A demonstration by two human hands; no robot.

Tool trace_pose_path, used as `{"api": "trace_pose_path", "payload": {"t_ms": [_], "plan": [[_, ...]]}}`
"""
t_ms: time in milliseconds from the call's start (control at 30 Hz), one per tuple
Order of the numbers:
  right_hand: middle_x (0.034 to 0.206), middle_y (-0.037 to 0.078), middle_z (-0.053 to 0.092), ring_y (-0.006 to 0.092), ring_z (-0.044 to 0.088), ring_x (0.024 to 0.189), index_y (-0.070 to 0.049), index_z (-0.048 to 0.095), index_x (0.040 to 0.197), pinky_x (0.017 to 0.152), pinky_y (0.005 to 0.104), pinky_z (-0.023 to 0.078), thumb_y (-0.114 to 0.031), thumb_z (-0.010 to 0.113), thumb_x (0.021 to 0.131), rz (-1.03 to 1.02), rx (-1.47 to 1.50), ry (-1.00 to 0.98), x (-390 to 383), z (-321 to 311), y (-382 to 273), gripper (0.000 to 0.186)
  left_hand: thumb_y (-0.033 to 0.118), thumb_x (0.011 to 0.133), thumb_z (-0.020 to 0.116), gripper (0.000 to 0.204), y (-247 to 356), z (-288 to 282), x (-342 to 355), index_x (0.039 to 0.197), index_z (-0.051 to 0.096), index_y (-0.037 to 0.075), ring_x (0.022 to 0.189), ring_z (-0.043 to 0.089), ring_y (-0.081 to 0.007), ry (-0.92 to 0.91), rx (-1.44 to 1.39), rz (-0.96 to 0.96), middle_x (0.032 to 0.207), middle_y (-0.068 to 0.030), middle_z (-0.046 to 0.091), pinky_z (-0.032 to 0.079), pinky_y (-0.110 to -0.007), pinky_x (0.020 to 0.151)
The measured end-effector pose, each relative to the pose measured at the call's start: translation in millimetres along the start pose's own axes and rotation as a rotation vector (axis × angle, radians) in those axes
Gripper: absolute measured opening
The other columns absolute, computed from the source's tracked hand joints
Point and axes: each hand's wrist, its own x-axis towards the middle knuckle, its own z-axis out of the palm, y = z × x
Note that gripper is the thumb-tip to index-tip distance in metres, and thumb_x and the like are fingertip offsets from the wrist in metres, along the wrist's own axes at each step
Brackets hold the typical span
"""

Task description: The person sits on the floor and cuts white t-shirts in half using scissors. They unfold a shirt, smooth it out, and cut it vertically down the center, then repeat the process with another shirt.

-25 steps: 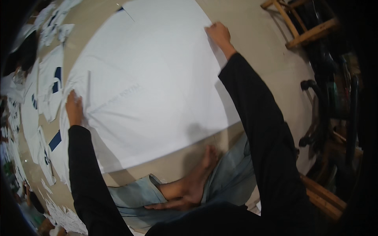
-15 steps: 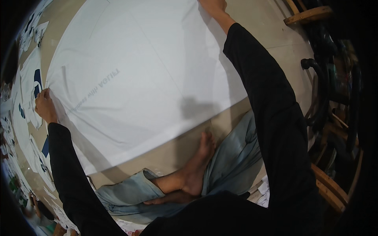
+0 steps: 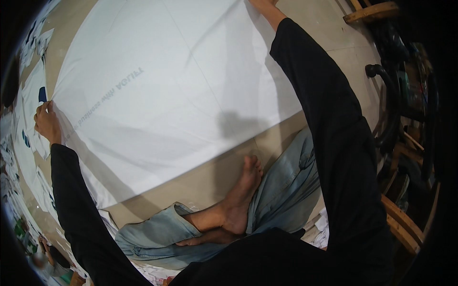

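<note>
A large sheet of white cloth [image 3: 157, 119] lies spread over the tiled floor before my crossed legs, with faint grey lettering showing on it. At its left edge my left hand [image 3: 48, 123] pinches the cloth between thumb and fingers. My right arm reaches to the top of the view, where my right hand [image 3: 265, 5] is at the far right edge of the cloth. The fingers of that hand are cut off by the frame. Soft folds run up toward the right hand, and shadows of my head and arms fall across the cloth.
White pieces with dark blue prints [image 3: 29, 105] lie along the left on the floor [image 3: 343, 66]. At the right stand a wooden stool [image 3: 372, 12] and a black curved chair part [image 3: 381, 78]. Another person [image 3: 45, 255] sits at the lower left.
My left hand has moved outward and slightly up, drawing the cloth's left edge with it. The creases near the lettering have flattened. My right hand has moved slightly farther away.
</note>
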Motion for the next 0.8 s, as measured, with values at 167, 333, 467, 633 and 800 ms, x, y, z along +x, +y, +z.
{"api": "trace_pose_path", "payload": {"t_ms": [167,333,467,633,800], "plan": [[0.104,0.02,0.069,0.0389,0.066,0.1,-0.002,0.067,0.101,0.084,0.0502,0.051,-0.018,0.052,0.091,-0.029,-0.036,0.044,15.2,24.0,11.6,0.024,0.035,0.099,0.052,0.026,-4.4,7.2,6.5,0.112,0.071,0.022,0.119,0.053,-0.0232,-0.018,-0.014,0.016,0.123,0.0031,0.065,0.035,-0.048,0.102],[0.104,0.02,0.07,0.0385,0.066,0.1,-0.002,0.067,0.1,0.083,0.0494,0.052,-0.019,0.055,0.091,0.027,-0.047,-0.055,14.6,17.3,0.8,0.023,0.036,0.098,0.053,0.026,0.8,9.9,8.4,0.112,0.07,0.023,0.119,0.054,-0.0245,-0.063,-0.013,-0.016,0.123,0.0025,0.065,0.035,-0.049,0.101],[0.102,0.02,0.07,0.0381,0.066,0.098,-0.002,0.067,0.1,0.082,0.0492,0.052,-0.02,0.057,0.091,-0.02,-0.043,-0.04,8.7,9.8,-1.6,0.023,0.037,0.098,0.053,0.026,-0.6,20.2,8.1,0.112,0.07,0.023,0.118,0.054,-0.0258,-0.074,-0.002,0.001,0.122,0.0015,0.065,0.036,-0.05,0.1],[0.108,0.023,0.068,0.037,0.065,0.104,-0.004,0.066,0.108,0.085,0.0491,0.051,-0.022,0.057,0.093,0.034,-0.02,-0.1,6.4,4.3,1.6,0.026,0.036,0.097,0.056,0.027,9.0,26.7,2.6,0.116,0.068,0.023,0.117,0.055,-0.0287,-0.069,-0.014,0.0,0.125,-0.0027,0.063,0.037,-0.05,0.101],[0.126,0.018,0.06,0.035,0.056,0.117,-0.005,0.062,0.117,0.095,0.0456,0.046,-0.033,0.063,0.09,-0.308,0.135,0.142,-42.8,-22.5,-33.7,0.039,0.036,0.096,0.059,0.048,17.9,17.8,-22.5,0.135,0.053,0.008,0.126,0.048,-0.0385,0.212,-0.292,0.082,0.135,-0.0209,0.054,0.034,-0.052,0.107]]}}
